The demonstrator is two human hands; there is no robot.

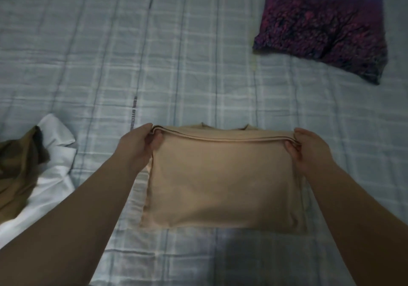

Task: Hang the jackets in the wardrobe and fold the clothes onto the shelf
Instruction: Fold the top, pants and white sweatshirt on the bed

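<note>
A beige shirt [223, 184] lies folded into a rectangle on the bed, its layered folded edge at the far side. My left hand [141, 144] pinches the far left corner of that edge. At the far right corner my right hand [309, 148] grips the same layers. A bit of the neckline shows just beyond the fold. Both forearms reach in from the bottom of the view.
The bed [154, 65] is covered with a pale blue checked sheet. A white garment [55, 175] and an olive-brown garment [17, 166] lie crumpled at the left. A purple patterned pillow [322, 25] rests at the far right.
</note>
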